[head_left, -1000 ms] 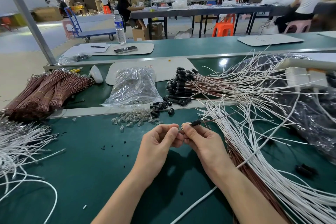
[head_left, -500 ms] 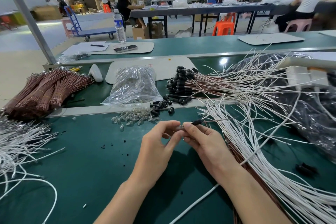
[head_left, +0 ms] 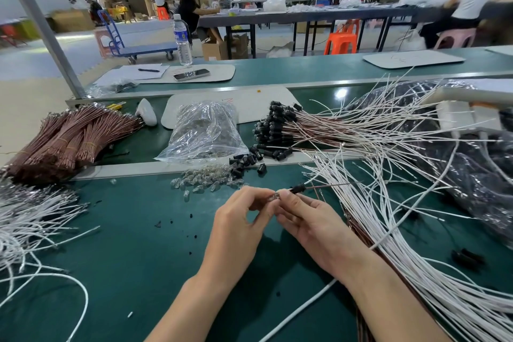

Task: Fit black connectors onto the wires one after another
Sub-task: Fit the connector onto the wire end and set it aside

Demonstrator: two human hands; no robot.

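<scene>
Only hands and forearms in shot. Bare left hand [head_left: 238, 219]: fingers, knuckles and wrist all uncovered. Bare left forearm [head_left: 200, 300]: uncovered along the full visible length, cut off by the frame past the near edge of the bench. Bare right hand [head_left: 313, 222]: likewise uncovered to the wrist. Bare right forearm [head_left: 388, 300]: uncovered along the full visible length, cut off the same way at the near right of the bench. Slim fingers on both hands. Slender, smooth forearms, widening toward the elbow end. Nails too small to judge.
</scene>
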